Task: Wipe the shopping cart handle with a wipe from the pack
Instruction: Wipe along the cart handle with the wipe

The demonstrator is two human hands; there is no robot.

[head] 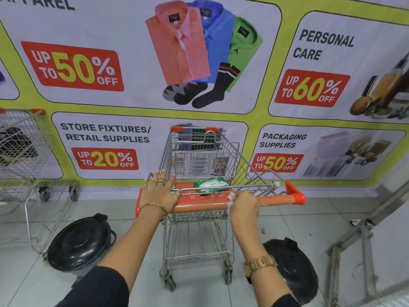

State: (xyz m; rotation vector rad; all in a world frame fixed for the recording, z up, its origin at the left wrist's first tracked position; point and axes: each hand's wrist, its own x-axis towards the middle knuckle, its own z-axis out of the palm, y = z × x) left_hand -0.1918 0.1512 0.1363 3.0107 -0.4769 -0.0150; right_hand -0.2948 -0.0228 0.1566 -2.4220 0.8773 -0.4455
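A wire shopping cart (pixel 200 156) stands in front of me with an orange handle (pixel 276 199) across its near end. My right hand (pixel 243 207) is closed over the middle of the handle, with a white wipe (pixel 231 197) bunched under the fingers. My left hand (pixel 160 192) rests flat, fingers spread, on the cart's left rear corner by the handle's end. A green wipe pack (pixel 211 185) lies on the orange child-seat flap just beyond the handle.
Two black round bins stand on the tiled floor, one (pixel 80 241) left of the cart and one (pixel 292 269) at the right. Another wire cart (pixel 24 147) is parked at far left. A metal frame (pixel 363 235) leans at right. A sale banner (pixel 155 85) covers the wall behind.
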